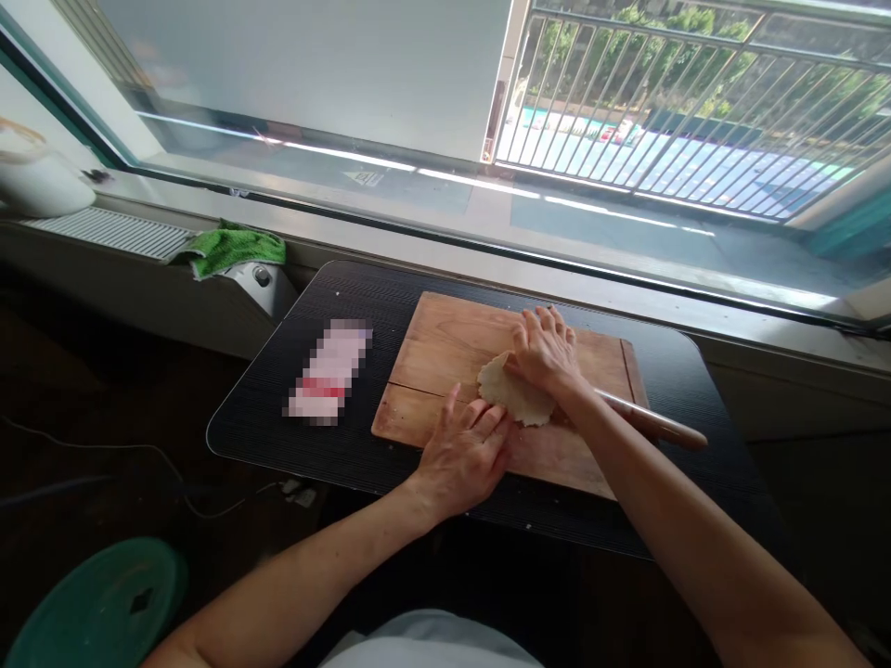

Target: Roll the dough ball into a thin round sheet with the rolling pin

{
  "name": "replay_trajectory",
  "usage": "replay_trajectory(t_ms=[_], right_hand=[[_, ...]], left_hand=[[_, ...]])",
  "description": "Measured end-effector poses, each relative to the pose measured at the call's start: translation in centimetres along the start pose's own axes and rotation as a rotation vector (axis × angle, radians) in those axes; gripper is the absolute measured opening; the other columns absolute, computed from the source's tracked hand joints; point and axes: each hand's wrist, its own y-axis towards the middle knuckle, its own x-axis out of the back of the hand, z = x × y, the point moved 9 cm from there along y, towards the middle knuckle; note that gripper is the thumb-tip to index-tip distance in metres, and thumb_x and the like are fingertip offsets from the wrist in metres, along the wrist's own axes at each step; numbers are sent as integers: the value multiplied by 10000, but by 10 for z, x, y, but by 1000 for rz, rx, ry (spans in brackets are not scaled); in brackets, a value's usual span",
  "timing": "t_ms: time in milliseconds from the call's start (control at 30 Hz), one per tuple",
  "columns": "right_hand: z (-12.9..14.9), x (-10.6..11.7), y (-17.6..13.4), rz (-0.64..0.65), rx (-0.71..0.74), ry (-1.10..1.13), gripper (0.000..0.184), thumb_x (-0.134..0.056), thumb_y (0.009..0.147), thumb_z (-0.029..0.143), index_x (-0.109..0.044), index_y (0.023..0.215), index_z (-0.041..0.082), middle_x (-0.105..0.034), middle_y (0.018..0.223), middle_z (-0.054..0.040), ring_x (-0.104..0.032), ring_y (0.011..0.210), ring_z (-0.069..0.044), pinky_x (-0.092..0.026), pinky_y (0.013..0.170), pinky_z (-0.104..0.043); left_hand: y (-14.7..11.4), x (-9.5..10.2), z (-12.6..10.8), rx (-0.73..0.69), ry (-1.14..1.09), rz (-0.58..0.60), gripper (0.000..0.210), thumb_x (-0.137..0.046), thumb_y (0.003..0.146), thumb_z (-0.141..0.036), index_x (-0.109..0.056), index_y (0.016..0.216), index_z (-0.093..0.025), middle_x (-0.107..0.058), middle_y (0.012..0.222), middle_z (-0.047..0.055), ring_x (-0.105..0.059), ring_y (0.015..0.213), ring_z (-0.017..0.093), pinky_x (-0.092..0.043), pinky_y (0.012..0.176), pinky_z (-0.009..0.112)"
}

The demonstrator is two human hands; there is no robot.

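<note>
Fingers of the left hand, parted, are at the dough's near edge on the wooden board; the right hand, its fingers slightly spread, lies across the rolling pin. The dough is already flattened, but its ragged edge suggests more rolling remains.

2 bare forearms extended, palms down; right hand farther forward than left hand.

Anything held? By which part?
Cannot tell: right hand lies over the dough, hiding any grip on the rolling pin. Left hand: at dough's edge, no visible hold.
</note>
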Motion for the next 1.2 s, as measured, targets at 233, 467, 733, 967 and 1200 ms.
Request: replay_trajectory(t_ms=[233,467,733,967,1200], right_hand=[[1,1,6,-2,-3,14,582,-274,1015,422,-486,1490,162,-391,1607,-156,-254,1510,-335,-235,1184,-591],[15,0,-16,-12,94,-21,577,-251,1027,429,-504,1481,177,-458,1569,-130,-268,1508,-304,-234,1201,-540],[-1,0,9,77,-78,-8,598,-247,1028,404,-426,1535,142,-346,1637,-143,-227,1528,-325,-242,1198,-564],[3,-1,11,9,10,40,584,-277,1010,408,-460,1510,168,-405,1603,-135,-233,1519,-326,-210,1199,-583],[12,1,-4,-17,75,31,574,-263,1015,392,-491,1489,163,-454,1570,-144,-268,1502,-325,-236,1192,-566]], left_hand=[[0,3,-1,-15,-10,-14,364,-510,1002,-287,-628,1319,-153,-689,1278,89,-555,1218,273,-128,1260,600],[0,2,0,-1,-28,-4,364,-500,1004,-285,-637,1324,-182,-685,1297,87,-549,1225,273,-137,1262,598],[0,3,-1,-7,-14,-6,349,-511,997,-266,-635,1309,-171,-693,1269,83,-560,1206,268,-139,1261,594],[0,3,-1,-1,-17,8,348,-506,999,-270,-637,1307,-172,-695,1276,86,-563,1205,271,-148,1254,602],[0,2,1,8,-23,16,357,-518,993,-272,-628,1322,-186,-685,1301,84,-554,1230,268,-128,1264,592]])
